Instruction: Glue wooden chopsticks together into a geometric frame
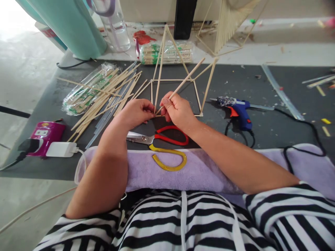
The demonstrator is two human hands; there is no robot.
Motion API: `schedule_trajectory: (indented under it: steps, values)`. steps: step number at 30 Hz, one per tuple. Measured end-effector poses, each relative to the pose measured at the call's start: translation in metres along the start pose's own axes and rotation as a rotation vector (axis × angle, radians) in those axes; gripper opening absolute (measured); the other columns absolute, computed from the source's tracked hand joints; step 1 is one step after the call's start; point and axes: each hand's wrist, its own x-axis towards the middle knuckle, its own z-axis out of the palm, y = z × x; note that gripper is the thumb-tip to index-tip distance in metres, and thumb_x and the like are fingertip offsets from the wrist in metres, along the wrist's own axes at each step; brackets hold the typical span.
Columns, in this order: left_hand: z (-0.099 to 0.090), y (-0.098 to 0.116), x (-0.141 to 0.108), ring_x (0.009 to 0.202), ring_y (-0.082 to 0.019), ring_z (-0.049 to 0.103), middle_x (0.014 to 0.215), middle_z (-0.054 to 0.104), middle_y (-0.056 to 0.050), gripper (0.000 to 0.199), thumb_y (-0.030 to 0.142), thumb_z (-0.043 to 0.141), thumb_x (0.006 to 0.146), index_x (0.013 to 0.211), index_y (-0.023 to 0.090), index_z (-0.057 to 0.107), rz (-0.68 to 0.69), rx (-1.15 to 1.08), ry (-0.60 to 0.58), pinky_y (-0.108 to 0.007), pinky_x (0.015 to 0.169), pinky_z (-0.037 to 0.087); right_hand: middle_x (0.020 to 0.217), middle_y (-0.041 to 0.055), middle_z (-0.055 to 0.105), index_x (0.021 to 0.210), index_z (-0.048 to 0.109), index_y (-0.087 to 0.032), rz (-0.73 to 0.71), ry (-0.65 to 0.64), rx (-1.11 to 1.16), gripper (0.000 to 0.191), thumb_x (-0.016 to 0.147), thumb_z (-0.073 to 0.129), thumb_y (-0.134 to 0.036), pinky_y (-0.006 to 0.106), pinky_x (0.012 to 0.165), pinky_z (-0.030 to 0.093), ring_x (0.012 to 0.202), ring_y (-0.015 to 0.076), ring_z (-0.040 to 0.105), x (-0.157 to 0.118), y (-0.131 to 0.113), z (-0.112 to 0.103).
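A frame of thin wooden sticks (172, 80) stands on the grey table, with a square base and sticks rising to peaks at the back left and right. My left hand (140, 112) pinches the frame's near left corner. Between the fingers of my right hand (178, 108) is a loose wooden stick (190, 74), slanting up to the right, its lower end at that same corner. Scissors (170, 136) with one red and one yellow handle lie open just below the hands. To the right rests a blue glue gun (242, 109) with a clear glue stick in its back.
Loose wooden sticks (104, 99) and clear glue sticks lie left, beside a bagged bundle (85, 92). Another bundle (167, 54) sits behind. A pink power adapter (47, 136), lilac towel (204, 170), bottle (117, 31) and second stick model (227, 28) surround the work. A black cable runs right.
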Motion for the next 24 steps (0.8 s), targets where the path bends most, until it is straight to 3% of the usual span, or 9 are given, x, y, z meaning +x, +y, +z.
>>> schedule_trajectory:
  steps: [6,10,14,24]
  values:
    - [-0.0015,-0.0053,0.0007,0.056,-0.011,0.055,0.066,0.061,0.001,0.011,0.021,0.062,0.067,0.076,0.018,0.065,0.023,0.005,-0.019,-0.023,0.053,0.047,0.058,-0.0056,0.056,0.086,0.048,-0.023,0.035,0.017,0.015,0.040,0.095,0.042,-0.061,0.023,0.045,0.038,0.040,0.0065,0.046,0.0003,-0.0002,0.0012]
    - [-0.0047,-0.0076,0.0009,0.059,-0.011,0.056,0.067,0.061,0.002,0.016,0.022,0.062,0.066,0.081,0.018,0.066,0.022,0.001,-0.041,-0.022,0.056,0.047,0.061,-0.0041,0.057,0.086,0.048,-0.023,0.015,0.014,-0.016,0.041,0.096,0.041,-0.062,0.025,0.053,0.040,0.049,0.0085,0.050,0.0002,0.0005,0.0004]
    - [-0.0040,-0.0101,0.0027,0.067,-0.013,0.059,0.072,0.065,0.001,0.022,0.021,0.062,0.064,0.085,0.018,0.068,0.067,0.081,0.018,-0.023,0.061,0.047,0.064,-0.0026,0.059,0.085,0.048,-0.023,-0.014,0.006,-0.070,0.040,0.095,0.043,-0.061,0.027,0.062,0.041,0.060,0.0114,0.055,0.0006,0.0006,-0.0008]
    - [-0.0028,-0.0047,-0.0010,0.070,-0.015,0.062,0.075,0.070,0.000,0.020,0.023,0.065,0.065,0.084,0.019,0.070,0.077,0.137,0.027,-0.025,0.066,0.047,0.063,-0.0032,0.058,0.082,0.047,-0.023,-0.029,0.021,-0.122,0.035,0.097,0.043,-0.055,0.028,0.066,0.041,0.058,0.0118,0.052,0.0025,0.0004,-0.0006]
